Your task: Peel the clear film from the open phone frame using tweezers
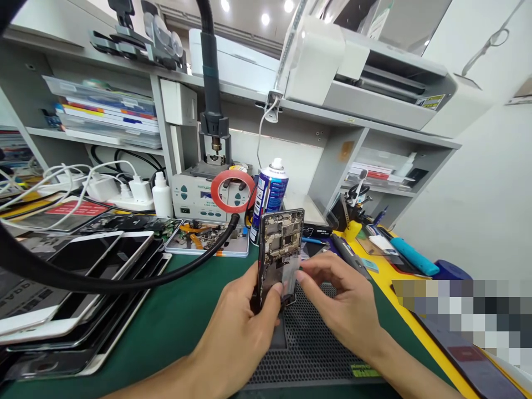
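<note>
My left hand (243, 318) grips an opened phone (283, 235) by its lower part, thumb on the inside face and fingers behind. The phone stands nearly upright, its bare circuit board and metal parts facing me. A translucent strip of film (290, 270) lies over the lower right of its inside. My right hand (347, 302) pinches at the phone's right edge, thumb and forefinger on the edge of that film. Below the phone, a flat dark piece (279, 335) rests on a black perforated mat (324, 357); the hands hide part of it.
A stack of tablets and screens (100, 277) fills the left. Behind the phone stand a blue spray can (272, 188), a tray of small parts (208, 238) and a soldering station (195, 194) with red tape (216, 191). A black hose (124, 285) crosses the left foreground.
</note>
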Demonstrator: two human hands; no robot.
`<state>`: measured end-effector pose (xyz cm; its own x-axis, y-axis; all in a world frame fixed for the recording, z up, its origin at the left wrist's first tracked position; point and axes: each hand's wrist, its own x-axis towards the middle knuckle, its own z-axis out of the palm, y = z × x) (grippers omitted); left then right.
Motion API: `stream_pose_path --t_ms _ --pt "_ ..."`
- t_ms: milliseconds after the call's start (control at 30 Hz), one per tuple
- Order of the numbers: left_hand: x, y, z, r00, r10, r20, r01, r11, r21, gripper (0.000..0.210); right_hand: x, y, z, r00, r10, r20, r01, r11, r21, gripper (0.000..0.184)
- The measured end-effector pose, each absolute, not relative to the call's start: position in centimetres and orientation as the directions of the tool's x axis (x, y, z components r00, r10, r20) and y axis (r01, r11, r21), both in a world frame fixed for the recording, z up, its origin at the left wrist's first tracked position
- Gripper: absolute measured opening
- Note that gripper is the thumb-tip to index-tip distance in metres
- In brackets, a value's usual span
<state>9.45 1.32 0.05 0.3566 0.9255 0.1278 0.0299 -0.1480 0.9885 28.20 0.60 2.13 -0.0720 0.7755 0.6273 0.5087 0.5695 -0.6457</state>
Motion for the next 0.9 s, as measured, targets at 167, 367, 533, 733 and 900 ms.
stream_pose_path --t_ms 167,367,533,733,900 --pt "9.4 1.1 0.1 0.349 0.92 0.178 0.071 -0.215 0.974 0.042 28.1 0.6 2.5 -0.032 0.84 0.542 0.458 0.494 -0.739 0.005" --pt "9.5 1.3 0.2 0.344 0.919 0.194 0.069 -0.231 0.971 0.039 28.0 0.7 3.0 -0.016 0.932 0.363 0.381 0.341 -0.859 0.016" --pt "9.7 1.4 0.2 0.36 0.926 0.109 0.032 -0.129 0.991 0.043 28.0 0.4 3.0 -0.023 0.94 0.34 0.395 0.321 -0.861 0.013" --pt "9.6 1.5 0.6 0.358 0.926 0.117 0.025 -0.135 0.991 0.041 28.0 0.3 3.7 -0.014 0.969 0.247 0.338 0.237 -0.911 0.015" --pt "9.6 1.7 0.8 0.388 0.914 0.116 0.033 -0.139 0.99 0.038 28.0 0.5 4.6 -0.034 0.994 0.105 0.273 0.111 -0.956 0.021"
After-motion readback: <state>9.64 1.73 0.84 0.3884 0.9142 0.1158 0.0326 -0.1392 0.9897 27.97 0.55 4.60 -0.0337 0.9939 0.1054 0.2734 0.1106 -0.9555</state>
